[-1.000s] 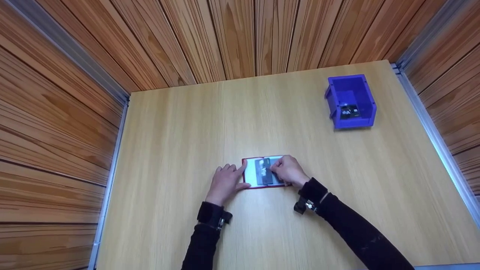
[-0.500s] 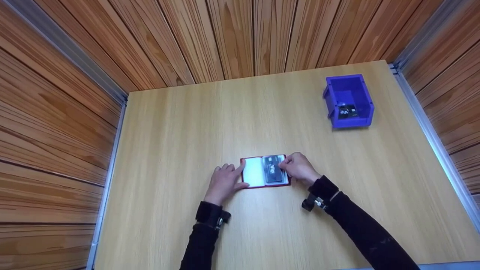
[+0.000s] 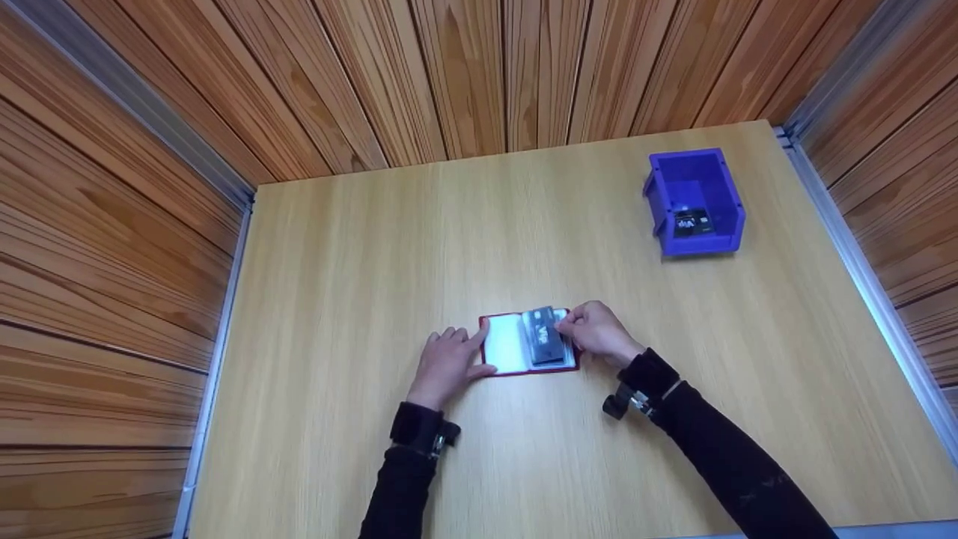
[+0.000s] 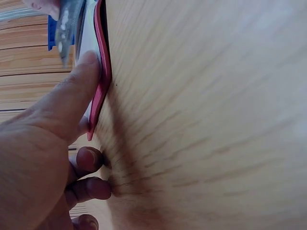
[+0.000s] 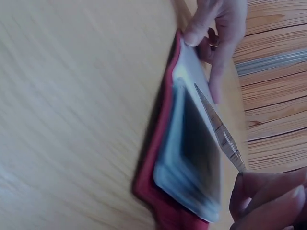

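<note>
A small red card holder (image 3: 503, 374) lies spread open on the table, its clear sleeves (image 5: 184, 191) on the right side. My left hand (image 3: 447, 364) rests at its left edge, thumb and index finger extended onto the pale inside page (image 3: 505, 343); the other fingers (image 4: 93, 188) touch the tabletop. My right hand (image 3: 599, 331) pinches the right edge of a dark card (image 3: 546, 335) with "VIP" lettering. In the right wrist view that card stands tilted over the sleeves, seen nearly edge-on. A dark patch shows in the sleeves beneath it.
At the back right of the table (image 3: 359, 284) stands a purple bin (image 3: 718, 245) with a black VIP card (image 3: 693, 222) inside. Wood-patterned walls (image 3: 479, 82) and metal rails (image 3: 217, 359) border the table.
My right hand has moved right, bringing the VIP card from near the fold over to the right-hand sleeves, where it is now tilted. The left hand stays at the holder's left edge.
</note>
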`<action>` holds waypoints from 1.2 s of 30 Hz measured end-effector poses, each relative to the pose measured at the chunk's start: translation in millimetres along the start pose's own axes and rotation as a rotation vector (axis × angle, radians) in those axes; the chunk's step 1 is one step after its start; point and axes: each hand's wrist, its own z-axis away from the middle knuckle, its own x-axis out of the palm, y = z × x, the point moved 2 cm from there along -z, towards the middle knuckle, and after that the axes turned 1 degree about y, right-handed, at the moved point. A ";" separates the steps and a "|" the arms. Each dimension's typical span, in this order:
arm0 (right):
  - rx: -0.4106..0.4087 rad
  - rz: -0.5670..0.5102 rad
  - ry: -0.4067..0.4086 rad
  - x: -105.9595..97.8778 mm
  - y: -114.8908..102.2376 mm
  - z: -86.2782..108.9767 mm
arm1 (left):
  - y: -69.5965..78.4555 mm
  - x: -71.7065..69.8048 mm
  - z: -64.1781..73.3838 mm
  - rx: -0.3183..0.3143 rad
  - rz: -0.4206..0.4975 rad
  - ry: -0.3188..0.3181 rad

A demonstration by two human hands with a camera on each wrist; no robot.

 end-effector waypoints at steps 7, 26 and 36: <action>-0.065 -0.051 0.073 -50.8 -25.6 5.2 | 1.2 -0.9 -0.1 0.015 -0.008 0.005; -0.185 -0.588 0.552 -196.5 -74.4 5.0 | 0.8 -0.9 0.3 0.020 -0.021 0.016; -0.064 -0.945 0.789 -232.4 -23.0 -10.3 | -0.9 -0.4 1.3 -0.004 -0.004 -0.012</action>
